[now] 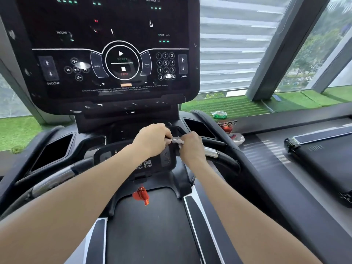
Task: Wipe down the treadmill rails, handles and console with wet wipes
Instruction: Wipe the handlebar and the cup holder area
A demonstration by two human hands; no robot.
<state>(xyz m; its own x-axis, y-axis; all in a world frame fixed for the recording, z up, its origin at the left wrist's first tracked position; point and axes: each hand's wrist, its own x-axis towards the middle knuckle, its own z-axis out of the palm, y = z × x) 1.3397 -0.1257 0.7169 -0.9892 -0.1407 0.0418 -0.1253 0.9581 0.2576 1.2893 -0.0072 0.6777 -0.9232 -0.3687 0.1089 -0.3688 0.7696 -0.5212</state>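
Below console (114, 54), left hand (152, 139), right hand (191, 144) pinching wipe (177, 140)

Two bare forearms are showing in the head view, entering from the lower corners. No sleeve is covering either forearm within the frame, so both are showing uncovered from the lower edge up to the wrist. The left hand (152, 139) and the right hand (191, 144) are both appearing ungloved, each with the back facing the camera.
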